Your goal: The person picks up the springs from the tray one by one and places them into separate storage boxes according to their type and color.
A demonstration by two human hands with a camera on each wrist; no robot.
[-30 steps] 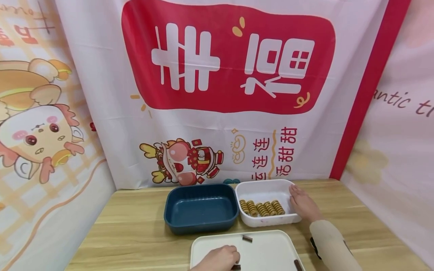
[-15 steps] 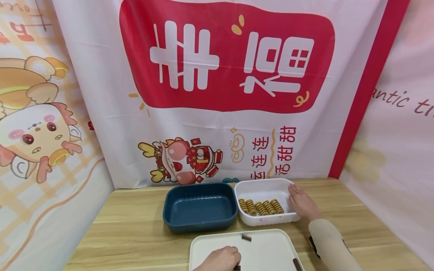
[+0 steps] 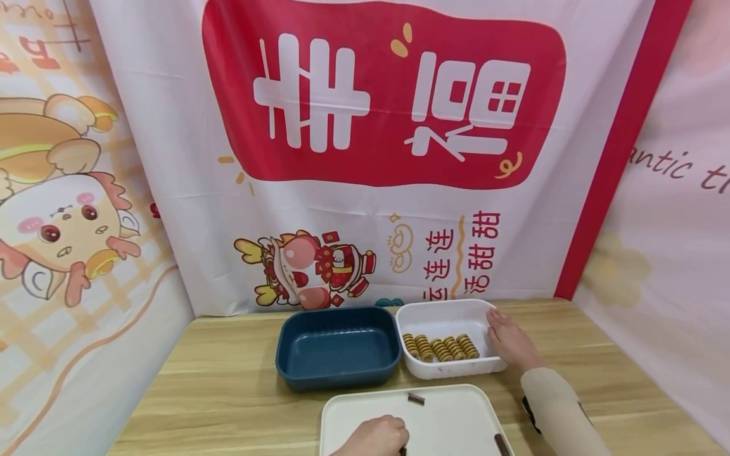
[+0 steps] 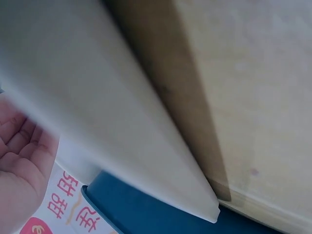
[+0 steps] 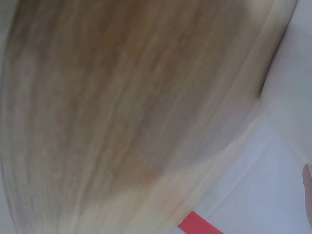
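Brown piece, mostly hidden, is pinched by left fingers; right fingers rest straight on bin.

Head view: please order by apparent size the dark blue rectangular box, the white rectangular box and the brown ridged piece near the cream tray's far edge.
1. Dark blue rectangular box
2. White rectangular box, slightly smaller
3. Brown ridged piece, clearly smallest

I'm seeing a dark blue tub, a white tub, a cream tray. The ridged rolls are wearing gold and dark stripes, and the banner is showing white writing on red.
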